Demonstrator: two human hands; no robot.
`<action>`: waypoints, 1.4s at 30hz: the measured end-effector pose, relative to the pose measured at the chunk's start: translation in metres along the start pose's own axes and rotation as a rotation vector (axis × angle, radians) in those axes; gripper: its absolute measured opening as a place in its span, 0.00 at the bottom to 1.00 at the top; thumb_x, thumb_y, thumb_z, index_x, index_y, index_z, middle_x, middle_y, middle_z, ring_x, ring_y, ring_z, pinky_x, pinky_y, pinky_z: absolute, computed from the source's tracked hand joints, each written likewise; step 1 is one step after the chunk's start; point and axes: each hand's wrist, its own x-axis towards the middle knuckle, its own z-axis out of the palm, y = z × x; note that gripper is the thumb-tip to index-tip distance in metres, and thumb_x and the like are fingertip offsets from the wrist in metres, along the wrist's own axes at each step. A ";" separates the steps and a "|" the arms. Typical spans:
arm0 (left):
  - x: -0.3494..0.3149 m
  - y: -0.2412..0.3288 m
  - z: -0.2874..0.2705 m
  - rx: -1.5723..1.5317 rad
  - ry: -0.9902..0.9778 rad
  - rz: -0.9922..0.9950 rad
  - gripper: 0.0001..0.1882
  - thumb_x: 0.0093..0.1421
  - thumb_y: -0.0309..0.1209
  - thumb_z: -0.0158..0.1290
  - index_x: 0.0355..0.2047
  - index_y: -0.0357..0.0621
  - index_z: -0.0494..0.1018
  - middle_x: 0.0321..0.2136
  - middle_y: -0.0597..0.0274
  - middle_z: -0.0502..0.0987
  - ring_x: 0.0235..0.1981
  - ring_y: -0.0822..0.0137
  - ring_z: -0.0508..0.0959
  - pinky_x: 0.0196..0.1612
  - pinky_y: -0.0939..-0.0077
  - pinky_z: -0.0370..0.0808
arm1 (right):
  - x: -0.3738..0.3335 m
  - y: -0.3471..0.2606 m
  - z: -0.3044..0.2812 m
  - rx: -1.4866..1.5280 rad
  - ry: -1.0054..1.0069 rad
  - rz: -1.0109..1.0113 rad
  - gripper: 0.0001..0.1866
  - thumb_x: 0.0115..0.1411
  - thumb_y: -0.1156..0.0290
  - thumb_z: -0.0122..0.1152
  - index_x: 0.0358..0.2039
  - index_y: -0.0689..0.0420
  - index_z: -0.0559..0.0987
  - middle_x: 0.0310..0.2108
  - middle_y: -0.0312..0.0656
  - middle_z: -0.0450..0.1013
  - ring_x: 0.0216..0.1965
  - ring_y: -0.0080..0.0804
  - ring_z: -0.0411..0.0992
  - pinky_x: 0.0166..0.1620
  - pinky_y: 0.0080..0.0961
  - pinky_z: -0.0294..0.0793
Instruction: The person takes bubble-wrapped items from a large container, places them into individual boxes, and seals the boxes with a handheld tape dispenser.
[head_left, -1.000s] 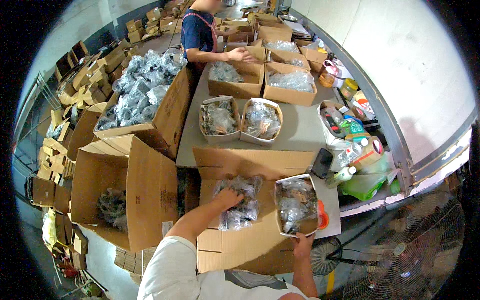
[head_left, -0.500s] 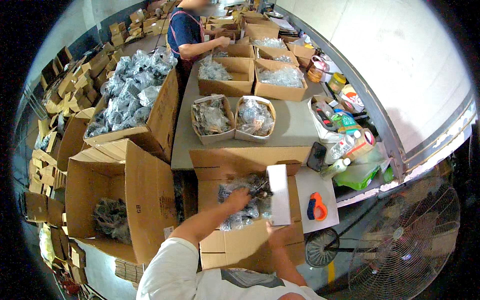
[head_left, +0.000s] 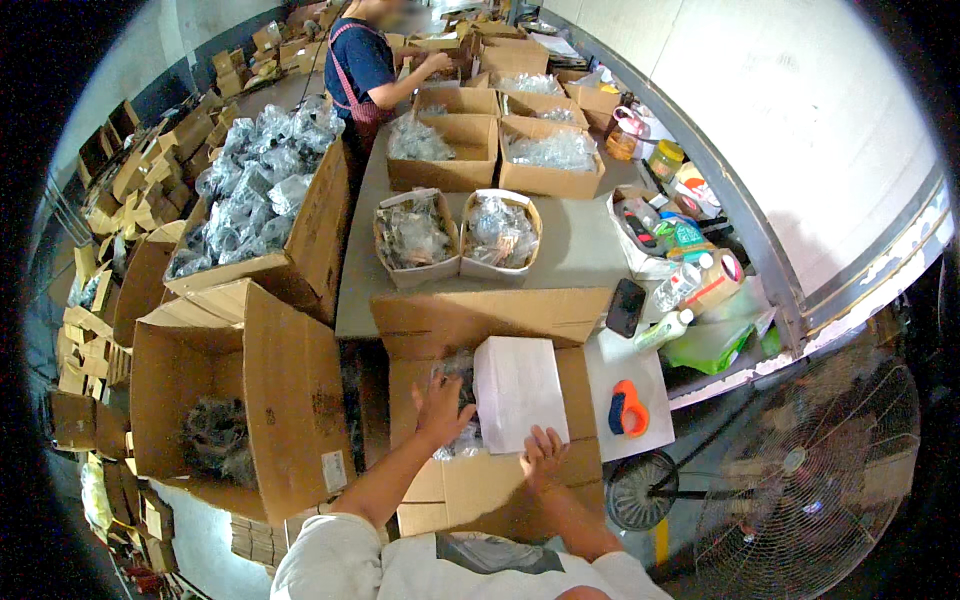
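A white box (head_left: pixel 520 393) lies tilted within the open cardboard carton (head_left: pixel 455 487) in front of me, over the carton's right part. My right hand (head_left: pixel 545 452) grips its near right corner, with the fingertips on the white face. My left hand (head_left: pixel 440 408) is beside the box's left edge, its fingers spread and holding nothing that I can see. Beneath and around that hand show clear plastic-wrapped pieces (head_left: pixel 460 440) in the carton; the white box hides the others.
Two small open boxes (head_left: pixel 500 270) of bagged parts stand on the grey table (head_left: pixel 575 225). A deep carton (head_left: pixel 295 400) is at left, behind it one heaped with bagged pieces (head_left: pixel 255 190). An orange tape dispenser (head_left: pixel 630 408), a phone (head_left: pixel 626 307) and a fan (head_left: pixel 800 470) are at right. A co-worker (head_left: pixel 360 70) stands beyond.
The white box has swung from nearly upright to show its broad face, moving left over the bagged pieces. My left hand has drawn back to the left of it; the co-worker's arm has risen.
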 end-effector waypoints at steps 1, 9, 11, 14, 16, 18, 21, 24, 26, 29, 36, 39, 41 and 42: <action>-0.001 0.016 -0.007 0.135 -0.137 -0.066 0.25 0.58 0.46 0.40 0.51 0.45 0.67 0.59 0.56 0.59 0.63 0.57 0.52 0.55 0.30 0.39 | -0.014 0.011 0.004 -0.035 0.016 -0.010 0.20 0.43 0.72 0.63 0.37 0.49 0.67 0.50 0.40 0.66 0.49 0.47 0.65 0.46 0.49 0.61; -0.001 0.024 -0.011 0.074 -0.424 -0.133 0.32 0.59 0.54 0.35 0.57 0.50 0.60 0.62 0.56 0.51 0.65 0.53 0.45 0.55 0.27 0.33 | 0.023 0.007 -0.031 -0.065 -0.584 0.068 0.19 0.41 0.69 0.62 0.37 0.41 0.72 0.52 0.36 0.64 0.51 0.43 0.64 0.51 0.63 0.54; -0.026 0.034 -0.004 -0.170 0.035 -0.174 0.32 0.57 0.54 0.41 0.58 0.50 0.58 0.62 0.55 0.50 0.64 0.50 0.46 0.55 0.29 0.34 | 0.029 0.008 -0.030 -0.077 -0.467 0.025 0.21 0.41 0.68 0.61 0.40 0.41 0.72 0.52 0.35 0.64 0.51 0.43 0.64 0.51 0.65 0.53; -0.077 0.055 0.019 0.018 0.194 -0.111 0.36 0.53 0.53 0.48 0.59 0.52 0.55 0.61 0.54 0.50 0.62 0.48 0.48 0.57 0.32 0.37 | 0.033 0.017 -0.023 -0.097 -0.150 -0.095 0.31 0.38 0.65 0.63 0.47 0.45 0.69 0.51 0.39 0.64 0.51 0.44 0.63 0.52 0.60 0.56; -0.122 0.070 0.041 -0.029 -0.048 -0.005 0.36 0.53 0.52 0.49 0.60 0.56 0.53 0.61 0.55 0.49 0.62 0.49 0.47 0.57 0.32 0.38 | 0.035 0.022 -0.026 0.314 0.023 0.274 0.41 0.31 0.63 0.68 0.51 0.56 0.65 0.47 0.45 0.65 0.48 0.46 0.64 0.53 0.49 0.60; -0.158 0.068 0.082 -0.191 -0.362 0.266 0.33 0.55 0.49 0.49 0.60 0.66 0.52 0.63 0.57 0.46 0.64 0.49 0.42 0.56 0.31 0.40 | 0.020 0.040 -0.034 0.643 -0.137 0.927 0.54 0.30 0.70 0.72 0.57 0.65 0.51 0.47 0.52 0.59 0.49 0.45 0.61 0.51 0.39 0.63; -0.193 0.067 0.140 0.005 -0.199 0.431 0.33 0.55 0.47 0.48 0.61 0.72 0.51 0.64 0.60 0.43 0.64 0.47 0.39 0.55 0.29 0.42 | 0.019 0.090 -0.038 0.702 0.082 1.035 0.58 0.31 0.67 0.72 0.58 0.63 0.45 0.53 0.54 0.54 0.51 0.44 0.59 0.54 0.39 0.62; -0.196 0.088 0.122 0.262 -0.424 0.438 0.33 0.54 0.45 0.49 0.61 0.73 0.51 0.65 0.62 0.40 0.64 0.45 0.38 0.54 0.26 0.44 | 0.044 0.094 -0.067 0.889 0.102 1.042 0.56 0.40 0.78 0.65 0.61 0.63 0.35 0.60 0.53 0.43 0.60 0.44 0.48 0.61 0.38 0.50; -0.183 0.106 0.102 0.127 -0.487 0.398 0.33 0.55 0.43 0.48 0.60 0.73 0.52 0.65 0.63 0.38 0.65 0.45 0.37 0.53 0.24 0.43 | 0.069 0.102 -0.085 1.076 0.305 1.008 0.51 0.46 0.77 0.59 0.63 0.55 0.35 0.61 0.49 0.43 0.61 0.43 0.47 0.62 0.39 0.47; -0.189 0.108 0.099 0.048 -0.511 0.313 0.33 0.54 0.41 0.50 0.61 0.66 0.53 0.64 0.61 0.41 0.64 0.47 0.40 0.54 0.28 0.50 | 0.133 0.124 -0.097 1.419 0.542 0.862 0.43 0.53 0.74 0.52 0.63 0.42 0.40 0.62 0.42 0.46 0.62 0.42 0.48 0.63 0.43 0.47; -0.135 0.136 -0.022 0.093 -0.538 -0.018 0.11 0.58 0.34 0.42 0.36 0.46 0.71 0.31 0.52 0.74 0.32 0.52 0.76 0.27 0.56 0.74 | 0.298 0.201 0.003 1.309 0.128 1.433 0.30 0.50 0.50 0.57 0.50 0.53 0.66 0.46 0.36 0.66 0.46 0.32 0.64 0.48 0.32 0.61; -0.077 0.128 -0.042 0.137 -0.241 0.059 0.11 0.57 0.37 0.44 0.29 0.45 0.73 0.26 0.53 0.76 0.31 0.53 0.76 0.38 0.55 0.69 | 0.307 0.216 0.047 1.144 -0.030 1.213 0.33 0.52 0.50 0.54 0.52 0.61 0.66 0.51 0.47 0.65 0.52 0.42 0.62 0.52 0.40 0.60; -0.051 0.123 -0.055 0.129 -0.170 -0.049 0.11 0.54 0.39 0.49 0.31 0.46 0.73 0.31 0.55 0.75 0.37 0.56 0.74 0.46 0.55 0.63 | 0.309 0.181 0.049 0.460 -0.190 0.807 0.36 0.53 0.48 0.54 0.56 0.59 0.63 0.58 0.51 0.58 0.59 0.45 0.55 0.56 0.49 0.54; -0.048 0.114 -0.059 0.098 -0.118 -0.074 0.13 0.53 0.40 0.51 0.34 0.46 0.73 0.35 0.56 0.75 0.40 0.57 0.73 0.46 0.55 0.62 | 0.303 0.145 0.039 0.054 -0.253 0.513 0.37 0.52 0.48 0.55 0.58 0.57 0.61 0.61 0.50 0.54 0.62 0.46 0.50 0.58 0.55 0.49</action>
